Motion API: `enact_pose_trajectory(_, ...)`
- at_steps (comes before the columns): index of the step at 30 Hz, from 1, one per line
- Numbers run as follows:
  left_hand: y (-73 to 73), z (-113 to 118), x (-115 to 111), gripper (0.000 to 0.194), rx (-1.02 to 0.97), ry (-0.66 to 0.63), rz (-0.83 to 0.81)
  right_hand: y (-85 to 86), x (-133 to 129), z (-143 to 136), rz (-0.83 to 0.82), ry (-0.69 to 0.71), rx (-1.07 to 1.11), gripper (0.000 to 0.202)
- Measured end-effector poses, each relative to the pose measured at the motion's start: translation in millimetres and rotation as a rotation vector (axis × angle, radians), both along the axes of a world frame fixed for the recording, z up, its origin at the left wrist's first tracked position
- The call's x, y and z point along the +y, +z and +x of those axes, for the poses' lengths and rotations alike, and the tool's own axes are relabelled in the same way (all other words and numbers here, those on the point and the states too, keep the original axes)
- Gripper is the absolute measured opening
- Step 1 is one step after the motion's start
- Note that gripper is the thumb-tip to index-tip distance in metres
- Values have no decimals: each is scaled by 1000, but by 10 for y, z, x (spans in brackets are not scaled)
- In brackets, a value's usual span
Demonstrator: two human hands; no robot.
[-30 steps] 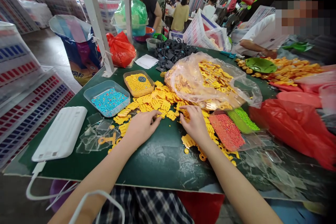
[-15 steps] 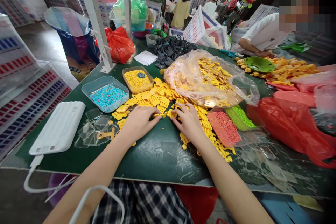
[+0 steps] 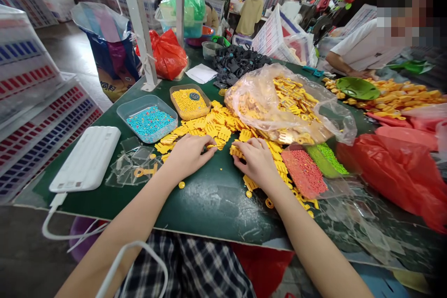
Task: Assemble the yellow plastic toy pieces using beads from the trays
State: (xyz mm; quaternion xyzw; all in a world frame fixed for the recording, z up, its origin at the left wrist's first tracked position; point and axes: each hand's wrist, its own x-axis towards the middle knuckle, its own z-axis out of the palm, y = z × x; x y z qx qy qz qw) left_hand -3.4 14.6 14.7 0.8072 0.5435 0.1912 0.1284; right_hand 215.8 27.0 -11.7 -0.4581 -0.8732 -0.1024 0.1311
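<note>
My left hand (image 3: 190, 154) is at the front of a heap of flat yellow plastic pieces (image 3: 218, 123), palm down, its thumb and forefinger pinched on a small yellow piece. To its right, my right hand (image 3: 257, 160) bends its fingers over the heap's near edge. A yellow piece (image 3: 238, 151) shows between that hand's fingertips and thumb; the exact grip is partly hidden. A strip of green tabletop (image 3: 206, 195) lies between the hands. Behind the heap sits a clear plastic bag (image 3: 244, 98) full of similar yellow pieces.
Tubs of blue beads (image 3: 148, 121), yellow beads (image 3: 189, 102), red beads (image 3: 304, 172) and green beads (image 3: 331, 158) surround the heap. Left are clear plastic pieces (image 3: 127, 165) and a cabled white power bank (image 3: 87, 158). Black parts (image 3: 240, 63) lie behind. A co-worker (image 3: 363, 46) sits right.
The view has shifted, so the table appears further right. My hands have moved slightly apart, and my right fingers have curled in from a spread pose onto yellow pieces.
</note>
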Motion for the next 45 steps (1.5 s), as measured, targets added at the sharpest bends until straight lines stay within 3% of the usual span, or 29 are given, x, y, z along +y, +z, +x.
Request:
enact_pose_trajectory(6,-1,9,-4,21,-59,-18,-46,-44,56,30,124,-56,231,25)
enact_pose_trajectory(11,19,6,-22,19,-106,-59,-95,-55,11,41,-9,-19,404,21)
enact_pose_trajectory(18,60,76,-114,7,-342,-344,-481,-27,-47,-10,-219,-1,383,31)
enact_pose_trajectory(20,16,90,-106,9,-294,-324,-453,14,-62,-1,-254,34,344,34)
enact_pose_trajectory(25,-64,28,-15,19,-101,-108,-139,109,-84,59,-263,89,244,37)
enact_pose_trajectory(28,-62,-16,21,20,-84,-62,-79,116,-69,77,-287,136,223,33)
enact_pose_trajectory(33,-54,-6,18,16,-64,-152,-45,136,-78,75,-351,201,212,31)
enact_pose_trajectory(39,-46,-23,9,12,-114,-296,-226,199,-157,90,-499,225,175,41)
enact_pose_trajectory(45,-97,-17,24,15,-60,-375,-221,195,-130,91,-474,204,176,31)
